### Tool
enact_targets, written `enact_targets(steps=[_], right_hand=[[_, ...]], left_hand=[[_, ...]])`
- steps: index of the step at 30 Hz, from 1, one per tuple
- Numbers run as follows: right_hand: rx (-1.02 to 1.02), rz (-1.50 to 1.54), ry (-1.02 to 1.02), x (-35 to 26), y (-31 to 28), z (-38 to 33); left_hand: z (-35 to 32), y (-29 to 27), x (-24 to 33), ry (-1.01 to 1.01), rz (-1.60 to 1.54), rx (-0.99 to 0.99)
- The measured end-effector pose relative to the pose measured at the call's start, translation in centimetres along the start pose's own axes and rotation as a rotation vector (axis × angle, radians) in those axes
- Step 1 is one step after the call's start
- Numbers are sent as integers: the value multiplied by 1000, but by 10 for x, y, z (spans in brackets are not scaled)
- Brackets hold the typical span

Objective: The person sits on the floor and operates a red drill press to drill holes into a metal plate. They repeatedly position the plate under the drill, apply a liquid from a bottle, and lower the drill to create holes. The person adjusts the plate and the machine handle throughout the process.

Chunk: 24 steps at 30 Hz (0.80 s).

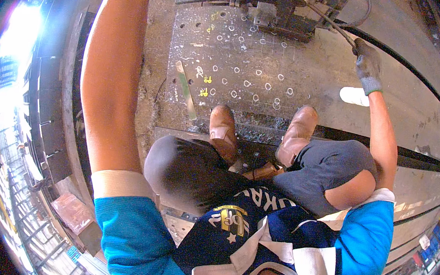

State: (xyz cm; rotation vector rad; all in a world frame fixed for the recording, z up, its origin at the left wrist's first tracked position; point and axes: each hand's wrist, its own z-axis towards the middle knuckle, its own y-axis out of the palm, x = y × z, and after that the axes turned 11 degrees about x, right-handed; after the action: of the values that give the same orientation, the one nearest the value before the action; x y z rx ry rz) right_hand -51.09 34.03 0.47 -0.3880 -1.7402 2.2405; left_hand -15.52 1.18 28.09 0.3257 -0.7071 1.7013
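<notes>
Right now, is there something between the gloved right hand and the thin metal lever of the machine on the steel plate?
Nothing visible stands between them: the right hand in a grey glove already grips the end of the lever, which runs up-left to the machine on the marked plate.

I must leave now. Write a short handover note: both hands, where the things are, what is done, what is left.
Right hand: gloved, gripping the drill's lever handle.
Left hand: out of view, arm raised past the top edge.
Drill machine stands at the far end of the steel plate.
Flat metal strip lies on the plate's left part.
Done: several holes near the left edge.
Left: many chalk-circled marks look undrilled.
</notes>
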Motion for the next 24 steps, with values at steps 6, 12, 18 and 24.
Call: enact_targets(steps=[6,12,18,24], right_hand=[[-29,24,11,8,3,1],[-110,229,20,27,11,19],[-238,1164,118,37,22,108],[-229,1048,330,64,94,230]], left_hand=[[-42,16,-44,121,-334,256],[-76,25,40,741,225,235],[-70,14,40,816,271,197],[-56,21,29,912,138,167]])
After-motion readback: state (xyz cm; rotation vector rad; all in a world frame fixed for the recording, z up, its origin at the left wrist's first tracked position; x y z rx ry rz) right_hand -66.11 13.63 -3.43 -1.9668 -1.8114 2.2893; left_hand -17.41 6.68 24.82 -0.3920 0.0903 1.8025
